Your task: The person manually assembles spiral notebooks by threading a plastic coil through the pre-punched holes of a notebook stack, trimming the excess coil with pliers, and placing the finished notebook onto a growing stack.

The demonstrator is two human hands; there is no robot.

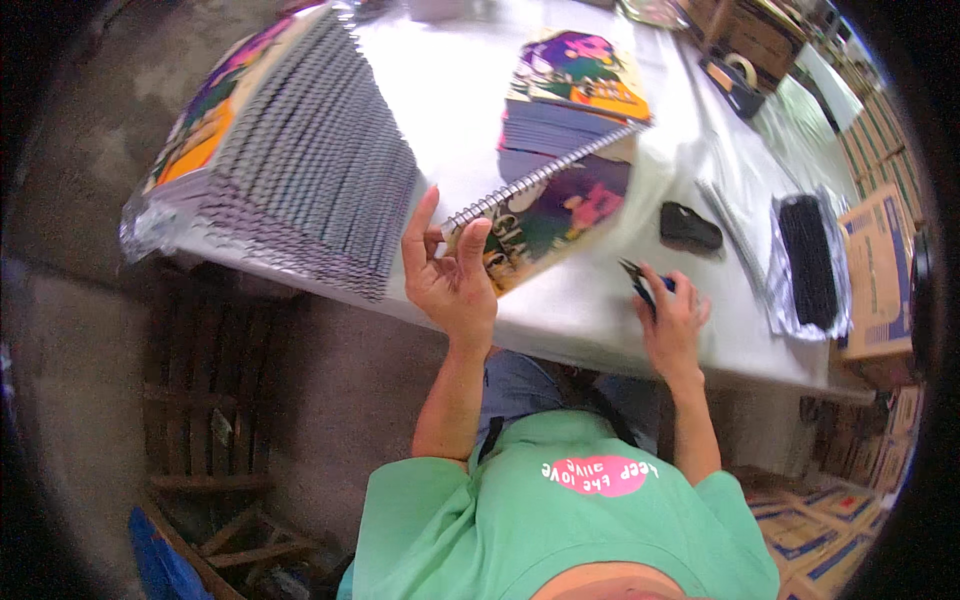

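Observation:
My left hand (pixel 452 280) grips the near-left end of a spiral notebook (pixel 560 215), thumb on one side and fingers behind it. The notebook has a dark, colourful cover and is tilted, its wire coil running up toward the far right. My right hand (pixel 676 322) is closed around a small pair of pliers (pixel 636 275), the pointed jaws aimed toward the far left. Behind the held notebook lies a pile of similar notebooks (pixel 575 85), partly hidden by it. A tall stack of coil-bound notebooks (pixel 300 160) stands left of my left hand.
A small black object (pixel 690 228) lies beyond my right hand. Right of it are a long clear-looking coil (pixel 735 240) and a plastic-wrapped black bundle (pixel 808 262). Cardboard boxes (pixel 875 265) stand at the right. A tape dispenser (pixel 735 80) sits at the far right of the white table (pixel 590 335).

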